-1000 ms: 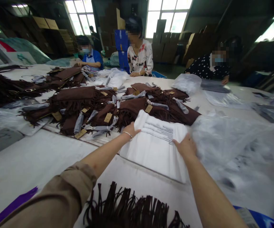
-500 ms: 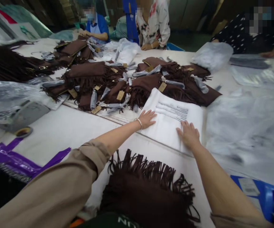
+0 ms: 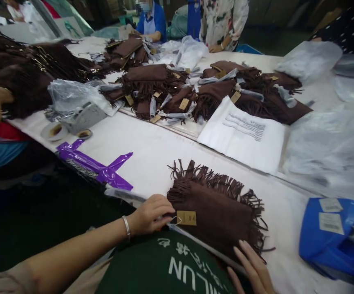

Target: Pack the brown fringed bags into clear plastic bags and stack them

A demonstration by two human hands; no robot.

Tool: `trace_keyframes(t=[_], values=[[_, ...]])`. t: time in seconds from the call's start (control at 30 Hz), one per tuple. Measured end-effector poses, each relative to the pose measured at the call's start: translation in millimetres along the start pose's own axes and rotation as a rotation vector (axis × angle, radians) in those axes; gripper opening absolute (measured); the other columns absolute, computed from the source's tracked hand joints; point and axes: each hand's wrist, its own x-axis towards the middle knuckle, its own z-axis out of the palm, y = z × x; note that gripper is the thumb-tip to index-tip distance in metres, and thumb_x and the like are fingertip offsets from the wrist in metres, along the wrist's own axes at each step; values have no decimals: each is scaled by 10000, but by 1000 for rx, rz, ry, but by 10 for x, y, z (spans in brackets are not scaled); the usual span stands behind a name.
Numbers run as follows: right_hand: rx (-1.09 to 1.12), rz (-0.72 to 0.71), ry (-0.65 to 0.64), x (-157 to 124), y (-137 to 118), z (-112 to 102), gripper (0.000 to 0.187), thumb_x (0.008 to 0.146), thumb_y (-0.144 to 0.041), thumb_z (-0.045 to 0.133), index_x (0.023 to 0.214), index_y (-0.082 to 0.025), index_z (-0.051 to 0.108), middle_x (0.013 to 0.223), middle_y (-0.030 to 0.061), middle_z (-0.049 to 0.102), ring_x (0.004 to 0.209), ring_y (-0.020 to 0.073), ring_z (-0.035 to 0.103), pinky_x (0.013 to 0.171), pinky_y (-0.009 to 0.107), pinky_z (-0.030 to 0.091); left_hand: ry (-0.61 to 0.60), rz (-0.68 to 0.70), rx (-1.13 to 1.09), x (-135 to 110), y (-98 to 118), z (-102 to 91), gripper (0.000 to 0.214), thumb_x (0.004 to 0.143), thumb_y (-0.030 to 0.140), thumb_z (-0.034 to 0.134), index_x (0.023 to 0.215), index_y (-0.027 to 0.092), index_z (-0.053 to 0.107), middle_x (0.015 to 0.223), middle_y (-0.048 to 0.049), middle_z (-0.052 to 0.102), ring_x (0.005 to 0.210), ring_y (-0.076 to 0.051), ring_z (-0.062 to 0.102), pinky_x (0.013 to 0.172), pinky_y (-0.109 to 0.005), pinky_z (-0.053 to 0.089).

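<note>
A dark brown fringed bag [image 3: 213, 208] lies flat on the table in front of me, its fringe pointing away. A tan tag [image 3: 186, 218] on a white string rests on its left near corner. At that corner my left hand [image 3: 154, 214] has its fingers curled together on the bag's edge; a bracelet circles the wrist. My right hand [image 3: 252, 269] touches the near right edge of the bag with fingers stretched out. The white plastic packet with printed lines [image 3: 241, 136] lies farther off, out of reach of both hands.
More brown fringed bags [image 3: 146, 75] with tags are heaped across the table. Clear plastic bags [image 3: 333, 143] lie at right, near a blue container [image 3: 327, 241]. Purple tape [image 3: 100, 165] and a grey tape dispenser [image 3: 88, 118] are at left. Co-workers stand at the far side.
Both hands have left the white packet and come back to the near edge of the brown bag. The view has shifted, showing more of the table's left side.
</note>
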Motion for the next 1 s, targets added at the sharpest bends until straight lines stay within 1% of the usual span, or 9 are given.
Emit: trace_keyframes(t=[0.1, 0.23, 0.37, 0.5, 0.57, 0.73, 0.8, 0.9, 1.0], values=[[-49, -152, -106, 164, -205, 218, 646, 821, -248, 527, 1402, -291, 247, 1400, 57, 390, 1239, 276, 422, 972, 472, 423, -120, 70, 82, 24, 139, 271, 442, 829, 387, 572, 1212, 183, 489, 1125, -116, 579, 1048, -242, 491, 936, -410, 376], [-157, -188, -233, 376, -247, 297, 611, 843, -302, 490, 1404, -260, 249, 1441, 39, 334, 1325, 271, 286, 1031, 486, 343, -117, -10, 154, 108, 175, 450, 478, 796, 423, 599, 1186, 160, 511, 1088, -130, 571, 987, -246, 501, 872, -392, 402], [-190, -180, -225, 395, -308, 290, 598, 852, -318, 469, 1404, -247, 250, 1448, 39, 321, 1342, 253, 251, 1036, 463, 335, 26, -124, -57, 31, 109, 357, 172, 846, 284, 536, 940, 170, 624, 900, -67, 623, 875, -179, 548, 833, -313, 424], [-212, -188, -192, 486, -534, 383, 616, 827, -235, 445, 1408, -244, 241, 1474, 49, 264, 1354, 276, 213, 1061, 515, 272, 289, -515, -179, -159, -48, 137, 185, 843, 310, 523, 855, 156, 626, 821, -29, 624, 804, -162, 570, 761, -268, 449], [-221, -209, -215, 591, -618, 440, 646, 792, -133, 411, 1405, -260, 249, 1479, 30, 252, 1358, 260, 206, 1073, 496, 262, 354, -620, -165, -257, -138, 39, 204, 844, 329, 518, 875, 157, 624, 827, -24, 625, 804, -163, 574, 757, -266, 455], [-219, -186, -214, 809, -575, 494, 691, 746, -64, 371, 1398, -267, 269, 1431, 17, 358, 1337, 230, 268, 1053, 445, 318, 415, -456, -86, -535, -321, -127, 199, 842, 293, 538, 969, 160, 612, 997, -78, 628, 997, -189, 554, 915, -326, 423], [-199, -166, -218, 834, -592, 495, 666, 764, -107, 385, 1400, -260, 261, 1440, 32, 340, 1336, 241, 268, 1051, 463, 312, 335, -353, -37, -684, -371, -189, 164, 840, 272, 547, 947, 177, 628, 1063, -85, 626, 1113, -204, 502, 1008, -380, 348], [-171, -106, -212, 869, -816, 543, 632, 822, -343, 454, 1406, -218, 246, 1473, 73, 261, 1360, 293, 183, 1057, 522, 265, 137, -239, 62, -909, -436, -272, 123, 839, 259, 556, 898, 222, 657, 1162, -61, 602, 1175, -207, 460, 1082, -455, 208], [-149, -104, -230, 969, -1150, 678, 788, 775, -534, 510, 1416, -182, 217, 1487, 103, 210, 1370, 332, 103, 1063, 567, 202, 40, -197, 174, -1032, -478, -302, 136, 851, 254, 538, 900, 246, 665, 1201, -50, 581, 1127, -203, 484, 1056, -463, 229]])
